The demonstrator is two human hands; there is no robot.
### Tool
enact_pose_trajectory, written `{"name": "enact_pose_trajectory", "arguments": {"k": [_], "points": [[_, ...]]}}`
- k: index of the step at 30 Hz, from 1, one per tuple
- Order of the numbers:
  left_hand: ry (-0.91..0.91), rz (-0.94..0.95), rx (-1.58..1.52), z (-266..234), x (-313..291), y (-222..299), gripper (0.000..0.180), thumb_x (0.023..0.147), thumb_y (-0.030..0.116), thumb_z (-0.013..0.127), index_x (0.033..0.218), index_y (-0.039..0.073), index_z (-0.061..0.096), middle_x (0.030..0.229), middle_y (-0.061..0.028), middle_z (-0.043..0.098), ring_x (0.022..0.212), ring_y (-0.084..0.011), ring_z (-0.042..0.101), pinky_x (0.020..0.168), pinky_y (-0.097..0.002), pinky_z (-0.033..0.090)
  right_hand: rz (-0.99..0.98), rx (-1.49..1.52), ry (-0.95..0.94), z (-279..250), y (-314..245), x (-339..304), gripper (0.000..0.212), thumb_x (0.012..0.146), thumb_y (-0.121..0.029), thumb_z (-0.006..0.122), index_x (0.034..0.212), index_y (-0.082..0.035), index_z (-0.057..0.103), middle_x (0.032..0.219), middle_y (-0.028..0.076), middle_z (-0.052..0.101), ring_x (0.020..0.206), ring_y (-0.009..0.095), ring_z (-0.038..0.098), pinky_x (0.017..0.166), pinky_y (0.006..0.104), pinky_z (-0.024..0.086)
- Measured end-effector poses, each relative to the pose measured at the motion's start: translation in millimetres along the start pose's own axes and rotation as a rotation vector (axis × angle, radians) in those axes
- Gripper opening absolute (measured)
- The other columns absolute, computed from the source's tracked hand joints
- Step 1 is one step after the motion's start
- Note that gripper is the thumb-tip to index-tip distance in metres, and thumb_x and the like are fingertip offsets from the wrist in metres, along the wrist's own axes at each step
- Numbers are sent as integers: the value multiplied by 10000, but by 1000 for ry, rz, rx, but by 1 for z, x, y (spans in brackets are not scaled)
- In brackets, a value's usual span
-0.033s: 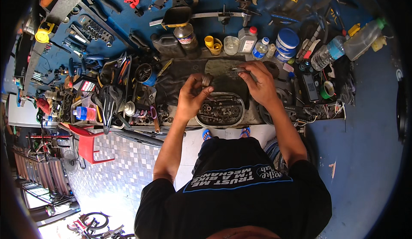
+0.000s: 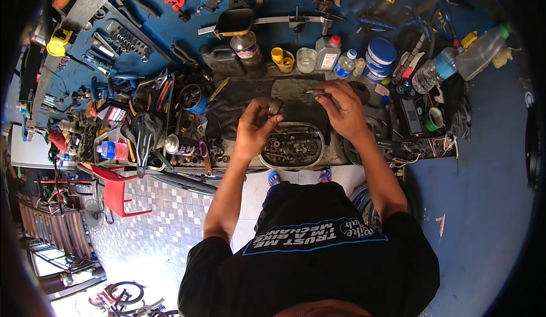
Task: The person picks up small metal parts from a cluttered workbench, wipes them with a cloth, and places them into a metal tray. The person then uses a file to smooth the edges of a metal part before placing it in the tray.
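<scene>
My left hand (image 2: 253, 130) is closed round a small, dull metal cylindrical part (image 2: 274, 106), held above the bench. To the right, my right hand (image 2: 347, 115) pinches a thin, light-coloured piece (image 2: 317, 93) between thumb and fingers; its kind is too small to make out. The two hands are apart. Below and between them sits an oval metal tray (image 2: 323, 144) with several small greasy metal parts in it. A dark, stained cloth (image 2: 227, 112) lies beneath my left hand, and a grey-green patch of cloth (image 2: 290, 89) shows beyond the hands.
Bottles, a grey jug (image 2: 328, 54) and a blue-and-white tub (image 2: 380, 55) line the back. A phone (image 2: 412, 116) and a green-rimmed roll (image 2: 434, 119) lie right. Left are a bicycle saddle (image 2: 147, 128), a spray can (image 2: 172, 143) and crowded tools. A red chair (image 2: 118, 194) stands lower left.
</scene>
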State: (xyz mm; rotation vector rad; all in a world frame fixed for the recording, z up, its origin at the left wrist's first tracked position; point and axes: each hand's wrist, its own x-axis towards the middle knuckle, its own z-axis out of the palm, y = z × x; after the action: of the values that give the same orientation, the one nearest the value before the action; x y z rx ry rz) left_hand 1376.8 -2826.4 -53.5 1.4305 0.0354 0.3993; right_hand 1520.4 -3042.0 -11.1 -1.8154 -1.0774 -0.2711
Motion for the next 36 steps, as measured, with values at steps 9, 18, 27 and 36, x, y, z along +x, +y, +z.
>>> {"name": "enact_pose_trajectory", "arguments": {"k": [9,18,27,36], "points": [[93,189,580,0,6,16,288,902,8,807,1177,-17,723,1001,-105,768,934,-172,741,795,-292,567,-333,12,-106,14,-49,24,371,801,-20,796,1149,-146,776,1105,65,729,1065,283,668,948,394,530],[109,99,451,-9,-1,12,278,910,-7,790,1182,-23,736,1007,-131,787,895,-144,762,761,-291,583,-317,-162,-101,6,-25,38,348,788,2,786,1110,-129,781,1058,68,739,990,287,668,875,400,541],[99,36,501,-10,-2,15,301,938,32,803,1222,-38,730,1014,-64,779,899,-94,681,792,-262,564,-282,-171,-136,7,-14,35,320,804,-37,787,1116,-104,773,1061,78,731,999,305,660,885,404,547],[96,-45,263,-10,-1,5,306,935,31,813,1221,-41,733,1047,-53,767,914,-89,662,812,-270,566,-291,-40,-63,12,-14,34,340,813,-5,804,1141,-75,746,1075,90,734,991,304,662,885,412,541]]}}
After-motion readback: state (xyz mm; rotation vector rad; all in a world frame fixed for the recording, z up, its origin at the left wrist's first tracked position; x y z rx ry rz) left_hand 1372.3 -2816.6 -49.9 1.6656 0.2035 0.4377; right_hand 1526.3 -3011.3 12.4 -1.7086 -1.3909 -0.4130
